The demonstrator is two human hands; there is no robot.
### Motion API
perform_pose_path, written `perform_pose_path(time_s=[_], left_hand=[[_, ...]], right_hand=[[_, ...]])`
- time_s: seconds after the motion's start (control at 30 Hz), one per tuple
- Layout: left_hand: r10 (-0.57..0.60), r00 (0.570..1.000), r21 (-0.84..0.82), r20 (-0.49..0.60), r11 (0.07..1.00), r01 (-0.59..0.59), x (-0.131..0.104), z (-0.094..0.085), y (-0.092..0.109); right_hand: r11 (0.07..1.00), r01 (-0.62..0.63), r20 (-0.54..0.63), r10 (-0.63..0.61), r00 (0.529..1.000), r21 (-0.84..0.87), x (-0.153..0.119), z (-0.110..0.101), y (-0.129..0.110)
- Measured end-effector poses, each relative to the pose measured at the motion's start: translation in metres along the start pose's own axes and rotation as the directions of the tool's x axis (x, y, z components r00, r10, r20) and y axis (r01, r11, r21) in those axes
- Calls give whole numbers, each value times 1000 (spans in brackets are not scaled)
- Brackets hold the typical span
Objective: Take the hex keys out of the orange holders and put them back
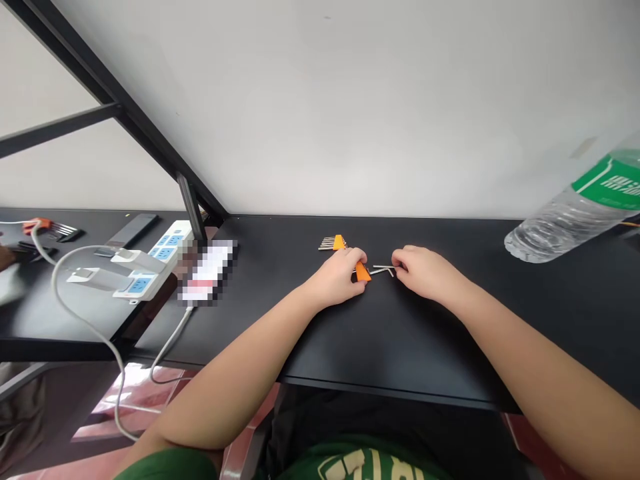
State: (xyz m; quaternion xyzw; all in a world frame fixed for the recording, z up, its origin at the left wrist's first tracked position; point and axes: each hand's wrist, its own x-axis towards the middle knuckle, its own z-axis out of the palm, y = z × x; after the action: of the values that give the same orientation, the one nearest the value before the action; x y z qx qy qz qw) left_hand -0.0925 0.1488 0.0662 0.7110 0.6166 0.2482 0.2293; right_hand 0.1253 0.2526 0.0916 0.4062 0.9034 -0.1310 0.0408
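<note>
My left hand (339, 279) is closed around an orange hex key holder (363, 272) just above the black desk. Its fingers hide part of the holder. My right hand (425, 272) has thumb and fingers pinched on the end of a thin silver hex key (384, 267). Between the hands, another L-shaped hex key (382, 271) lies close to the orange holder; whether it sits in a slot I cannot tell. Behind my left hand, a second orange holder (339, 242) lies on the desk with several hex keys (327, 244) sticking out to the left.
A water bottle (565, 220) with a green label stands at right. At left are a phone with a blurred screen (207, 272), a white power strip (163, 257) with chargers, and a black metal frame (150, 143). A white cable (95, 327) hangs over the desk edge.
</note>
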Motion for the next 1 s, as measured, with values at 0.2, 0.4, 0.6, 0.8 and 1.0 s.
perform_pose_path(time_s=[0.2,0.4,0.6,0.8,1.0], left_hand=[[-9,1000,-11,18,1000,9,0,-1,1],[-6,1000,-12,19,1000,6,0,-2,1],[21,999,16,-33,1000,-21,0,2,2],[129,989,148,-70,982,-118,0,6,5],[88,994,132,-58,988,-80,0,4,-1]], right_hand=[[974,-157,-125,137,983,-166,5,-1,16],[994,-98,-101,92,991,-48,16,7,31],[1000,9,-187,-8,982,3,12,10,21],[932,361,-130,-359,924,-3,2,9,-9],[956,274,-107,-285,953,-107,5,11,-3]])
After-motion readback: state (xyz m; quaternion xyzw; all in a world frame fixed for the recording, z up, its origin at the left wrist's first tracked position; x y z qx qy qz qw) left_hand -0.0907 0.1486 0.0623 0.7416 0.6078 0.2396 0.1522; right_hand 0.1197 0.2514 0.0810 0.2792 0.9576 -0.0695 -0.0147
